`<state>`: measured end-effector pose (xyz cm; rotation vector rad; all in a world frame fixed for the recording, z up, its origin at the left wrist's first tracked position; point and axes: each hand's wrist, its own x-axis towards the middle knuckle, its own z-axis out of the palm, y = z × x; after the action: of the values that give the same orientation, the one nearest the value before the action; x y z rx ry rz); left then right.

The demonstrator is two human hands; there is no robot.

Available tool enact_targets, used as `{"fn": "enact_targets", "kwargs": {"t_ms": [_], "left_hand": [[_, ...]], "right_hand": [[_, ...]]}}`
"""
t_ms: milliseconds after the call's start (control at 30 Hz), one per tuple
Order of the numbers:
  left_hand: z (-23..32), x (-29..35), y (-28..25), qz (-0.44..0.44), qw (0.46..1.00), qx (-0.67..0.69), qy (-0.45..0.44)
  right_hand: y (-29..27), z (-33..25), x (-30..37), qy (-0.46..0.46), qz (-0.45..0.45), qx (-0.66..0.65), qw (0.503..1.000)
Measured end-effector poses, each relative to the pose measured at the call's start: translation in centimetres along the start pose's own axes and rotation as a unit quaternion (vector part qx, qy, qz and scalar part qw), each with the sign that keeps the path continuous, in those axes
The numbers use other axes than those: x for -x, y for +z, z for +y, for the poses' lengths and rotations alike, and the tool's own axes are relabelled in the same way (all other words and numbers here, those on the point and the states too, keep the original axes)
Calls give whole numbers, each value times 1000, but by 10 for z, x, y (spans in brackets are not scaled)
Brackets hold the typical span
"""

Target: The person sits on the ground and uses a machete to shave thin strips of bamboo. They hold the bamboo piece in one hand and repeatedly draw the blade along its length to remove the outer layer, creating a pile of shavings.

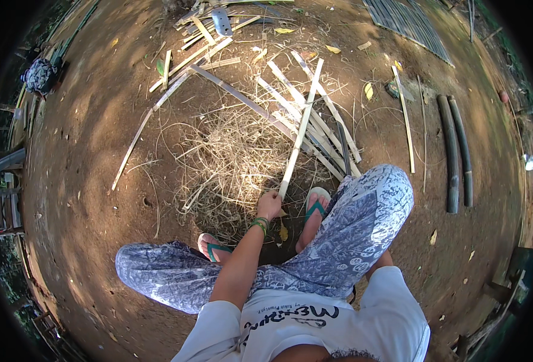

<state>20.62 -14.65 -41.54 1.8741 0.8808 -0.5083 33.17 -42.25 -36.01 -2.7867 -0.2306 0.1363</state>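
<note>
My left hand [270, 205] is closed on the lower end of a long pale bamboo strip [303, 130], between my feet. The strip slants up and to the right, crossing over several other split bamboo strips [290, 90] that lie on the ground. Just left of this hand spreads a heap of thin curled bamboo shavings [230, 145]. Of my right arm only a bit shows, passing behind my right thigh; the hand itself is hidden there.
Two dark bamboo poles [449, 157] lie on the right. A blade-like tool [401, 90] rests near a single strip. At the far side are more bamboo offcuts [203, 42], a grey metal piece [222, 22] and a slatted bamboo panel [408, 27].
</note>
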Motion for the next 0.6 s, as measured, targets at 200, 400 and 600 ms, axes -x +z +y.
{"fn": "enact_targets", "kwargs": {"t_ms": [200, 400, 600], "left_hand": [[25, 40, -71, -102, 904, 401, 112], [52, 93, -153, -31, 890, 434, 133], [61, 117, -160, 25, 895, 421, 147]], "right_hand": [[1, 3, -6, 5, 10, 9, 1000], [4, -7, -28, -21, 2, 9, 1000], [2, -7, -54, -30, 2, 13, 999]]}}
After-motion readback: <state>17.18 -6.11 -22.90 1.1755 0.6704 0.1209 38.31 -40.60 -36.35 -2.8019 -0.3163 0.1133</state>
